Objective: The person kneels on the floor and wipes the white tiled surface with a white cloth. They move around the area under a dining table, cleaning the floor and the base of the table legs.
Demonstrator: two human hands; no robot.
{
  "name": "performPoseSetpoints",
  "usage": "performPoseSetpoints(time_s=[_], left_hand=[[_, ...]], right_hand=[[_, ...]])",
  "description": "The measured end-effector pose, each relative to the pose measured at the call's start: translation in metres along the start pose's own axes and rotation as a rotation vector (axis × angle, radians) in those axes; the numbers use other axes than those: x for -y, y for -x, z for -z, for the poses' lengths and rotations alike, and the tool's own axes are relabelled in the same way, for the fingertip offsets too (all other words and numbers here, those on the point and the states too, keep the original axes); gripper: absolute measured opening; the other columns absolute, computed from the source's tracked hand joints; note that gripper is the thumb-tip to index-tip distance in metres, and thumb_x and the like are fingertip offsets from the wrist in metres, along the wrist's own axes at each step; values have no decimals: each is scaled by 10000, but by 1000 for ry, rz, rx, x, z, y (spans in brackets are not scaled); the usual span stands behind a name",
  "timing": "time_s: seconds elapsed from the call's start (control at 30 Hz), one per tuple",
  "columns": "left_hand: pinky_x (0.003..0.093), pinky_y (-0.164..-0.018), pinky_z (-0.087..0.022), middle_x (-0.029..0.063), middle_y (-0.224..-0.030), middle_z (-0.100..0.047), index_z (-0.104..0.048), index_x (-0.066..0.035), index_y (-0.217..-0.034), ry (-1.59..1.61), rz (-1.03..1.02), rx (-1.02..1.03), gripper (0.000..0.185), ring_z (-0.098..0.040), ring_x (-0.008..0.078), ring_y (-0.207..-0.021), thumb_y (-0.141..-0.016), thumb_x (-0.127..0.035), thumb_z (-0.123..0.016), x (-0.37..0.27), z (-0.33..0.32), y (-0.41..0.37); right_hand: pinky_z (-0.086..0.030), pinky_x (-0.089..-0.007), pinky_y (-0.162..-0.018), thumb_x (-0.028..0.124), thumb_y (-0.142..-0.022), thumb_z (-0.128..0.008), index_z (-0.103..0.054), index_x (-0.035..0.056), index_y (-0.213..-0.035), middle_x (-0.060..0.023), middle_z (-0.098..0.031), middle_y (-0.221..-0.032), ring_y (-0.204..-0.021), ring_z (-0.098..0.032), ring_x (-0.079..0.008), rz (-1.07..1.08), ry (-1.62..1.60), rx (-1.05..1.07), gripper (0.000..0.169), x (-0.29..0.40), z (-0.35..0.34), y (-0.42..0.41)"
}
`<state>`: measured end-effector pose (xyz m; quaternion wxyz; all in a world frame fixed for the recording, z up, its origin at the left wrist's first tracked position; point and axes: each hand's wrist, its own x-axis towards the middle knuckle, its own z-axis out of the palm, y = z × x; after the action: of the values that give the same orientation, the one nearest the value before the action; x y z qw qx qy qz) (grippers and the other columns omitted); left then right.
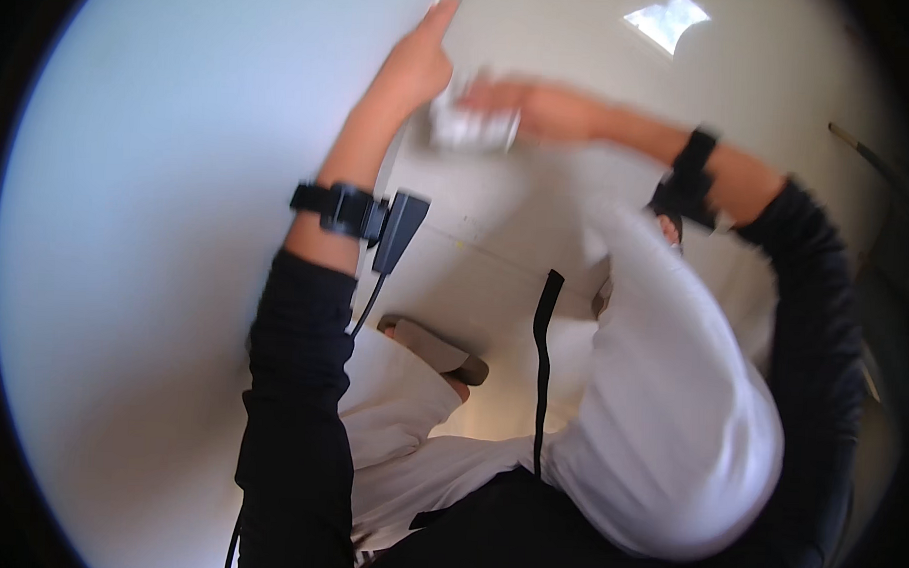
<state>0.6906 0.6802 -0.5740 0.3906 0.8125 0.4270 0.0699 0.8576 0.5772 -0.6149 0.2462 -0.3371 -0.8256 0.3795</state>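
My right hand [547, 109] is blurred. Under its fingers is a crumpled white cloth or wad of paper [475, 128], held low beside the base of the wall; blur hides which material it is. Up and to the left of it, my left hand [423, 61] reaches along the pale wall [166, 161] with one finger stretched out. Its other fingers are hidden, and I cannot tell whether it touches the wall. A grey skirting strip [393, 156] runs between the wall and the light tiled floor [457, 209].
Black straps circle both forearms; a dark device [401, 233] with a cable sits on the left one. A black strap [545, 347] hangs between my white-trousered knees. One slipper [441, 351] shows on the floor. Light reflects [670, 23] farther ahead, and a thin rod [854, 142] lies right.
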Motion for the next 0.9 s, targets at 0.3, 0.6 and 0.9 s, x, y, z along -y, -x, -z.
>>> performPoseSetpoints(time_s=[0.3, 0.6, 0.9], left_hand=[[357, -974, -333, 236, -1196, -481, -409, 50, -1208, 267, 120, -123, 417, -435, 340, -1151, -815, -85, -382, 51, -21, -48], [379, -915, -373, 268, -1144, -496, -426, 4, -1204, 149, 250, -48, 470, -475, 388, -1076, -762, -155, -433, 55, -34, -38], [369, -983, -318, 239, -1254, -424, -353, 8, -1275, -94, 145, -163, 552, -398, 351, -1180, -746, -127, -432, 74, -26, -39]], right_hand=[[-277, -439, -1005, -29, -756, -451, -471, 18, -1173, -214, -462, -1219, -1153, -413, -364, -543, 567, -479, 421, -74, -15, -52], [-441, -347, -884, 122, -847, -410, -494, 183, -1148, -55, -497, -1226, -1069, -504, -275, -183, 278, 208, 318, 61, -191, -2], [-421, -291, -805, 79, -864, -398, -504, 69, -1182, -82, -582, -1018, -899, -543, -189, -889, 167, -581, 336, 90, 50, 140]])
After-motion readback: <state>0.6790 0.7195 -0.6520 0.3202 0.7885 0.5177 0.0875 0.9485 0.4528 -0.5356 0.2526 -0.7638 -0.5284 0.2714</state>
